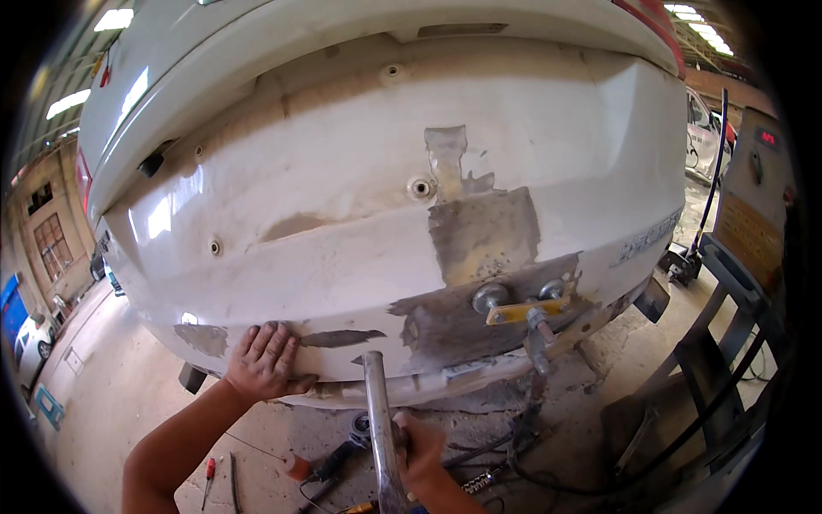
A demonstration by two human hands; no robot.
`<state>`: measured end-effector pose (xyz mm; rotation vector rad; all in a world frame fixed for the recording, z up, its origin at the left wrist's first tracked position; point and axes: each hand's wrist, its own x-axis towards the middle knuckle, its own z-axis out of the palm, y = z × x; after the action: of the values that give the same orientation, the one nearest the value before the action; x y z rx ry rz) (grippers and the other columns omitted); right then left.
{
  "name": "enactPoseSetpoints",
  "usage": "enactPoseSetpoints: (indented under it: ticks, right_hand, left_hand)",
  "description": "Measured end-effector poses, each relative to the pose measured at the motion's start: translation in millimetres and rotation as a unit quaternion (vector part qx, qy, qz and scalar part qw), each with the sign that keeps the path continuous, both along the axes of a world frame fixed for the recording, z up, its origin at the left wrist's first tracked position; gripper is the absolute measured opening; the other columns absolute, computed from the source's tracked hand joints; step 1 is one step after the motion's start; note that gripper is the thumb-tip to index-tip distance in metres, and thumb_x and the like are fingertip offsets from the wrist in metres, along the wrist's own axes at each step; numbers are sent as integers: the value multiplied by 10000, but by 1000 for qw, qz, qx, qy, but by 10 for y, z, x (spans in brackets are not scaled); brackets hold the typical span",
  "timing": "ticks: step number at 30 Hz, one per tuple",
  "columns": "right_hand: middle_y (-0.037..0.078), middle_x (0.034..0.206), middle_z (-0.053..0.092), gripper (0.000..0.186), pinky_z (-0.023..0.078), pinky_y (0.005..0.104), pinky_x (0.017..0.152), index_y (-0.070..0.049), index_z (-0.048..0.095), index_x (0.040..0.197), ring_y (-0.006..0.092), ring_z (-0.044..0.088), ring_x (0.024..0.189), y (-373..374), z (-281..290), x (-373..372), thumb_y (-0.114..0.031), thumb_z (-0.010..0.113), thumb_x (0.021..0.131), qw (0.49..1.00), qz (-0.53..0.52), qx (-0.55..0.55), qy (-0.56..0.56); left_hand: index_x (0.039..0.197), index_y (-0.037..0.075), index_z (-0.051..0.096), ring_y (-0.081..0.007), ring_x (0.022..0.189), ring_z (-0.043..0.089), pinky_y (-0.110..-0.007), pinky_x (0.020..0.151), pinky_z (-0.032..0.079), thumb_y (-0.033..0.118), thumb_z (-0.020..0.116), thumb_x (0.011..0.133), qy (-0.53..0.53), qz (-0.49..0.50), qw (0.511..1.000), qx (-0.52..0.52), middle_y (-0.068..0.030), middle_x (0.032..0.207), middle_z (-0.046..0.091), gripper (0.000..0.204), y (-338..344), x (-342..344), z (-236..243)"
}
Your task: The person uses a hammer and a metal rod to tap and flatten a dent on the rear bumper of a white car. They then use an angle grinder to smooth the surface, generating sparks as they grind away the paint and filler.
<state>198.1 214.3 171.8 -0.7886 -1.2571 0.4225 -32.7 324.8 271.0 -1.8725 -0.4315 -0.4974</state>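
Note:
The rear of a white car (pixel 342 197) fills the view, its panel dented and dusty, with bare grey metal patches (pixel 484 231) where paint is gone. My left hand (pixel 264 360) lies flat against the lower panel edge, fingers spread, beside a dark scraped strip (pixel 344 338). Low in the middle my right hand (pixel 419 445) is closed around a silver metal bar (pixel 379 420) that stands upright; its lower end leaves the picture. To the right, a yellow bar (pixel 527 310) with two round metal discs (pixel 491 298) sits against the bare metal, and a metal clamp (pixel 538 338) hangs from it.
A dark machine on a stand (pixel 753 188) with a lit red display is at the right, its black cable (pixel 591 491) running along the floor. An angle grinder (pixel 349 445), a red-handled screwdriver (pixel 210 471) and a wrench (pixel 638 437) lie below. A blue stool (pixel 50 407) stands left.

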Motion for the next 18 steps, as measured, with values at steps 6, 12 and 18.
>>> enactPoseSetpoints:
  ticks: [6, 12, 18]
  right_hand:
    - [112, 522, 459, 427, 395, 371, 452, -65, 515, 687, 342, 517, 482, 49, 15, 20, -474, 573, 796, 1000, 5, -9, 21]
    - [100, 502, 457, 414, 368, 356, 423, -60, 521, 728, 293, 506, 435, 106, -198, 87, -462, 518, 823, 999, -35, 15, 22]
    - [71, 528, 508, 265, 377, 332, 417, -37, 561, 888, 232, 515, 422, 144, -480, -166, -290, 584, 813, 968, -147, 168, 111]
  left_hand:
    - [1110, -26, 540, -374, 1148, 470, -488, 1029, 272, 562, 589, 728, -27, 18, 999, -19, -222, 1172, 539, 704, -48, 66, -39]
    - [1132, -126, 489, -452, 1178, 418, -523, 1014, 278, 584, 562, 732, -14, -4, 1000, -24, -335, 1198, 468, 818, -114, 759, 92]
    - [1157, -57, 533, -347, 1239, 404, -441, 1067, 222, 568, 492, 793, -37, -13, 999, -11, -238, 1292, 455, 724, -301, 1731, 223]
